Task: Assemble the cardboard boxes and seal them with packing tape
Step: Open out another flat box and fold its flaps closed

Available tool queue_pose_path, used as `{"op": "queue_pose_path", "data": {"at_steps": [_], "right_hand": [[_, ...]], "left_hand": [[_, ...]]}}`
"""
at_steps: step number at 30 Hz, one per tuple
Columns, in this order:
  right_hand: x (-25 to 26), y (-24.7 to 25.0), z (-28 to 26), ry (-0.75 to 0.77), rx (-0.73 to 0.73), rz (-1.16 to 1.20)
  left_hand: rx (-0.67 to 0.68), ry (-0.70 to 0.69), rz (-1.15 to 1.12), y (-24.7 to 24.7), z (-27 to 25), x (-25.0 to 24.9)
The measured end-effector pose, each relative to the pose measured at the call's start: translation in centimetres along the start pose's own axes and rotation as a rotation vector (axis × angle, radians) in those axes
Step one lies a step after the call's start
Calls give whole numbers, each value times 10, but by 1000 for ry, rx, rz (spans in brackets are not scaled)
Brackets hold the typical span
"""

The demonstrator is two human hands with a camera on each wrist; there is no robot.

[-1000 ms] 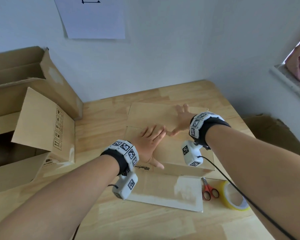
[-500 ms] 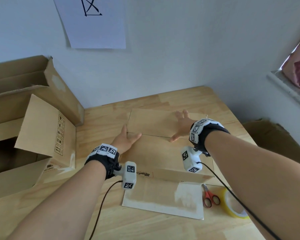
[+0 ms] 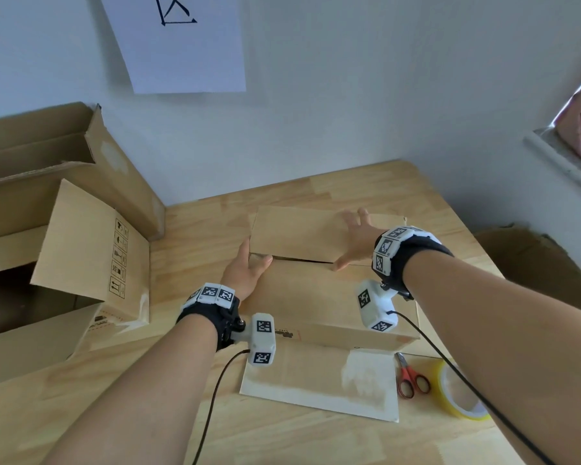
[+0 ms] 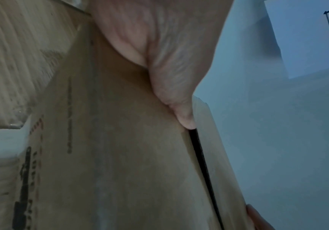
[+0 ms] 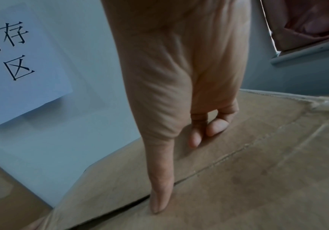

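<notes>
Cardboard box (image 3: pixel 316 297), brown and low, sits in the middle of the pale wooden table (image 3: pixel 316 441) with its two top flaps folded down and a narrow dark slit between them. At the box's left end, the left hand (image 3: pixel 245 271) lies along the side with fingers straight, its thumb (image 4: pixel 183 115) tucked at the start of the slit. Over the far flap (image 3: pixel 296 231), the right hand (image 3: pixel 356 238) presses flat with fingers spread, its thumb (image 5: pixel 160 194) laid across the seam; neither hand grips anything. A loose flap (image 3: pixel 319 377) with a whitish patch lies flat on the table at the near side. Just right of it rest red-handled scissors (image 3: pixel 410 379) and, beside them, a roll of yellowish packing tape (image 3: pixel 458 396). Larger open cardboard boxes (image 3: pixel 61 209) stand at the table's left edge. A white paper sheet (image 3: pixel 182 45) with black characters hangs on the wall.
</notes>
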State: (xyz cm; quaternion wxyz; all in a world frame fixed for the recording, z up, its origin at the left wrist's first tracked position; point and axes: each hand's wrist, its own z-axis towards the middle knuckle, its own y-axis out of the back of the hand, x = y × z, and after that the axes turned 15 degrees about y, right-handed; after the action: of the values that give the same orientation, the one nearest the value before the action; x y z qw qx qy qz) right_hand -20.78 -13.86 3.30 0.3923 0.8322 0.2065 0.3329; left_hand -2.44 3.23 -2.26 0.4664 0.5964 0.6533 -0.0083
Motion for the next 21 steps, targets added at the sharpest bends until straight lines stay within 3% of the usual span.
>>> {"op": "queue_pose_path", "data": {"at_steps": [5,9,14,18,21], "right_hand": [[-4,1,-1,9,13,34],[-9,-4,-5,42,4,87],[-25,-18,-19,90,-234,260],[-48,-27,-46,-104,-427,196],[-68,-33,-63,-287,-564,491]], "left_hand": [[-125,-73,32,-5,-9,-5],[-160,-44,33,-8,-11,-8],[-155,-17,30,-9,-10,-9],[-153,-2,36,-10,-11,-8],[-159,2,50,-10,-12,-9]]}}
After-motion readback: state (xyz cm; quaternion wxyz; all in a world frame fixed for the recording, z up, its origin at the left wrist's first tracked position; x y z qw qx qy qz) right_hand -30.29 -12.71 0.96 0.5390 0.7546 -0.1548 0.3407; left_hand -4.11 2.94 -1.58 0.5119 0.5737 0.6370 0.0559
